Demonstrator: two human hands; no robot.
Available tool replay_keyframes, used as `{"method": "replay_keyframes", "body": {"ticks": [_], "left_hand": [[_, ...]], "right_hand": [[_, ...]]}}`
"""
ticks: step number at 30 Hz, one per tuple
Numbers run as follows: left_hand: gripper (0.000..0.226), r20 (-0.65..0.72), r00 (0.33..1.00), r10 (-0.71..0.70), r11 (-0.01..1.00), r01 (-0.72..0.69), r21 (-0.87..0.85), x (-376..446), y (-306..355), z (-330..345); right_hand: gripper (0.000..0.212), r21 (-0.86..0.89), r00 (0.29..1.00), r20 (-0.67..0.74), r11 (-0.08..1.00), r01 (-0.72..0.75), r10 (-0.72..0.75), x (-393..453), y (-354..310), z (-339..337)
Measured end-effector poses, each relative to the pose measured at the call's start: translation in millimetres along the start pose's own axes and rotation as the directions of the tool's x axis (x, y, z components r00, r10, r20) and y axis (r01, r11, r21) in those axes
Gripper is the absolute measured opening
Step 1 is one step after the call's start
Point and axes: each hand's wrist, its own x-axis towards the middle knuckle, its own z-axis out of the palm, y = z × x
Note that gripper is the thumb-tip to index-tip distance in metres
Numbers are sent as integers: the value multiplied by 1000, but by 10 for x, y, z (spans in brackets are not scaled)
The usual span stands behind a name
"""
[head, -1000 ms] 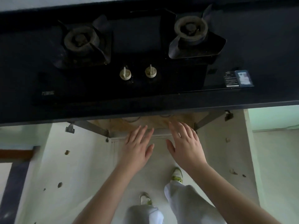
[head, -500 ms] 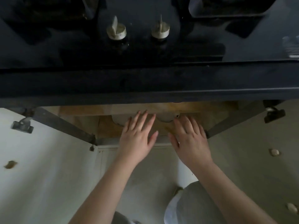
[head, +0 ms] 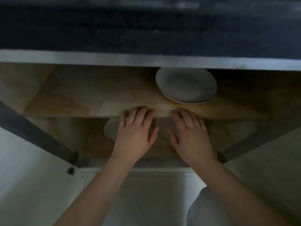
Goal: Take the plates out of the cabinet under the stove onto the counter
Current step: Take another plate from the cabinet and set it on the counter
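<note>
Reaching in, both hands flat, fingers loose, grasping nothing.
Could knock lower plate (head: 109, 130) hidden under left hand (head: 136, 132); right hand (head: 192, 136) alongside.

The open cabinet (head: 48, 88) has two wooden levels. On the upper shelf (head: 101, 93), a white plate (head: 186, 85) lies flat, right of centre. On the lower shelf (head: 91, 144), a second white plate (head: 110, 130) lies largely hidden.

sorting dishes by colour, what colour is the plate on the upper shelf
The plate looks plain white or pale grey with a thin dark rim line, seen in the head view.
</note>
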Motion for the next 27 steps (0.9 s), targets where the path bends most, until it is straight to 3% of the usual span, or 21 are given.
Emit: {"method": "replay_keyframes", "body": {"ticks": [8, 15, 23, 25, 27], "left_hand": [[46, -138, 990, -16, 998, 24, 52, 32, 22, 153], [46, -119, 992, -35, 998, 42, 56, 88, 39, 56], [49, -99, 992, -74, 995, 80, 61, 260, 143, -47], [51, -94, 988, -126, 992, 123, -41, 342, 215, -55], [53, -35, 982, -184, 940, 166, -298, 450, 272, -55]], "right_hand": [[60, -82, 991, -120, 995, 49, -59, 6, 59, 211], [54, 37, 990, -120, 996, 76, -71, -22, 148, 69], [44, 101, 954, -298, 995, -13, 43, 60, 369, -139], [40, 178, 929, -356, 983, -42, 104, 120, 435, -172], [39, 351, 914, -336, 930, -105, 229, 219, 531, -216]]}}
